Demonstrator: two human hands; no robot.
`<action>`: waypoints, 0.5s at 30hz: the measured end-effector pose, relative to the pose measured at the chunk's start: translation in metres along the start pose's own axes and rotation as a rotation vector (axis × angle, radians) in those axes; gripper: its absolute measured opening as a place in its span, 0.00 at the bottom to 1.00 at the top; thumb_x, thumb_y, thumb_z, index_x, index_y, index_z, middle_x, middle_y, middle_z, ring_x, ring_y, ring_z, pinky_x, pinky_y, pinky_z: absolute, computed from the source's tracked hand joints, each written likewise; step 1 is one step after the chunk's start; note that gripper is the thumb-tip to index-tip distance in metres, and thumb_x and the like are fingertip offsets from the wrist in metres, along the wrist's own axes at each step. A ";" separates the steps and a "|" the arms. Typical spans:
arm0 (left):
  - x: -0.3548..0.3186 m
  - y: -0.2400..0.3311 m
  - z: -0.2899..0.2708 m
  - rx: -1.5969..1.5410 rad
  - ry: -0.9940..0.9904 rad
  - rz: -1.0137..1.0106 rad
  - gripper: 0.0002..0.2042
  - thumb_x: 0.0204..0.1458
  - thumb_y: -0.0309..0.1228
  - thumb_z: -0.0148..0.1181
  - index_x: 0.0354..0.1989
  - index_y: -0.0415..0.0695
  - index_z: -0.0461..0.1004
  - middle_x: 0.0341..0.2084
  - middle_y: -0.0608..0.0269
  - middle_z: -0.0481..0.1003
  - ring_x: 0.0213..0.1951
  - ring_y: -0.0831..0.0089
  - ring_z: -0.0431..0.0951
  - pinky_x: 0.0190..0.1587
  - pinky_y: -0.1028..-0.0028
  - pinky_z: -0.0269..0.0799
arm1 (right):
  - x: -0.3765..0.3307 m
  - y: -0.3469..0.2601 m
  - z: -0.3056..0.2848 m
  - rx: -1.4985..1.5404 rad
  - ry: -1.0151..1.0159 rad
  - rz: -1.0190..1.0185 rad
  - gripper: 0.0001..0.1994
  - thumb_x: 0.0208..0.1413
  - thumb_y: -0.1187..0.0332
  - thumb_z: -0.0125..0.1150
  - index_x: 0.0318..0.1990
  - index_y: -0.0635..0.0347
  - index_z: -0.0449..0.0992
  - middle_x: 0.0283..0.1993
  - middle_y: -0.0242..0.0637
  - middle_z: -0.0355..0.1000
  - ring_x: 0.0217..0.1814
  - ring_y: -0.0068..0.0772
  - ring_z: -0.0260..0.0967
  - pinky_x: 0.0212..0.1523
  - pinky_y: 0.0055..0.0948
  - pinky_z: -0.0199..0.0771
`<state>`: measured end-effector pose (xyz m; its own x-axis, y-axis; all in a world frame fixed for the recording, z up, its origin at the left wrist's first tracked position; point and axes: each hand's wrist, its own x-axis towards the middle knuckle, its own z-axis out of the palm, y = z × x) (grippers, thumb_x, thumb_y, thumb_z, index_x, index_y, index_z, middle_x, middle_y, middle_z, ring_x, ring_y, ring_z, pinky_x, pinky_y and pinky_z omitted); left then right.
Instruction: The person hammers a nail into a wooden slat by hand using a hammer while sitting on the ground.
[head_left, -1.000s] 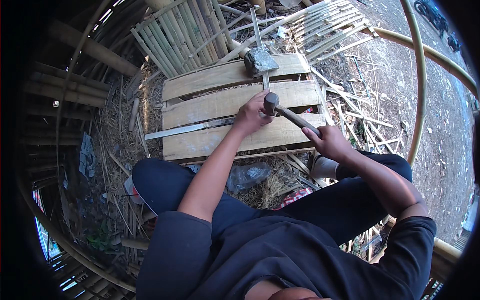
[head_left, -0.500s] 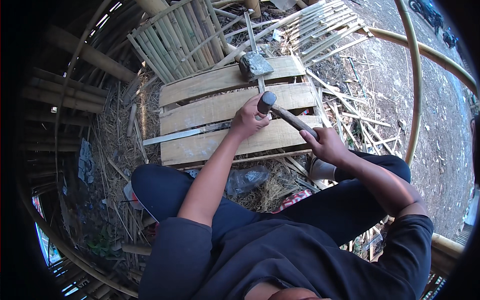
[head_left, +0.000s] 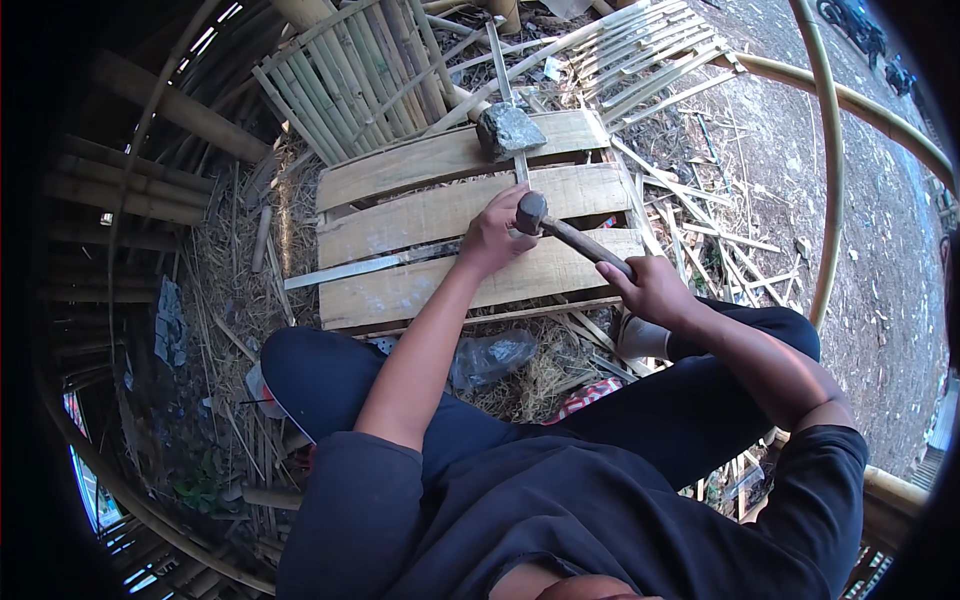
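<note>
In my right hand [head_left: 655,290] is the wooden handle of a hammer [head_left: 585,243], my fingers wrapped round it. The hammer's dark metal head hangs right beside the fingertips of my left hand [head_left: 492,235]. That hand is closed at the near end of a thin bamboo strip [head_left: 521,168]; the hammer head partly hides its fingertips. A rough grey stone [head_left: 510,132] lies across the strip farther away. All this is over a low slatted wooden platform [head_left: 400,225] in front of my crossed legs.
Another pale strip [head_left: 345,271] lies across the slats at left. Bamboo slat panels stand at far left [head_left: 360,75] and far right [head_left: 650,55]. Bamboo offcuts [head_left: 735,240] litter the ground at right. A clear plastic bag [head_left: 492,358] lies before my legs. A curved bamboo pole [head_left: 832,170] rises at right.
The hammer head has turned and dipped slightly beside my left fingertips. Both hands keep nearly the same place; stone and strips look unmoved.
</note>
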<state>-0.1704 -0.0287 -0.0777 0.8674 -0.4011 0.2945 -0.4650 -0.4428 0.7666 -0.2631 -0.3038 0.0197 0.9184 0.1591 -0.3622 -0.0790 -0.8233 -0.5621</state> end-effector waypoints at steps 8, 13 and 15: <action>0.003 -0.012 -0.001 0.168 -0.008 0.215 0.22 0.47 0.23 0.68 0.55 0.44 0.78 0.58 0.59 0.77 0.61 0.67 0.76 0.57 0.69 0.76 | -0.001 0.002 0.003 0.006 -0.017 0.047 0.34 0.67 0.42 0.55 0.25 0.71 0.77 0.16 0.47 0.68 0.18 0.41 0.66 0.26 0.44 0.67; 0.001 -0.008 0.005 -0.063 -0.021 -0.056 0.12 0.45 0.22 0.67 0.40 0.41 0.82 0.57 0.57 0.77 0.62 0.63 0.75 0.61 0.67 0.73 | -0.003 -0.003 -0.004 0.090 0.010 0.008 0.34 0.67 0.42 0.55 0.25 0.70 0.77 0.15 0.46 0.67 0.18 0.38 0.66 0.25 0.43 0.67; 0.003 -0.010 0.004 -0.029 -0.017 -0.014 0.13 0.44 0.21 0.67 0.41 0.41 0.82 0.57 0.58 0.77 0.61 0.63 0.76 0.60 0.67 0.74 | -0.002 0.001 0.001 0.103 0.035 0.003 0.34 0.67 0.42 0.55 0.25 0.70 0.77 0.15 0.45 0.67 0.18 0.37 0.65 0.25 0.43 0.66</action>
<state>-0.1634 -0.0288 -0.0869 0.8707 -0.4087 0.2737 -0.4470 -0.4253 0.7869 -0.2660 -0.3043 0.0189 0.9311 0.1358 -0.3386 -0.1198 -0.7629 -0.6354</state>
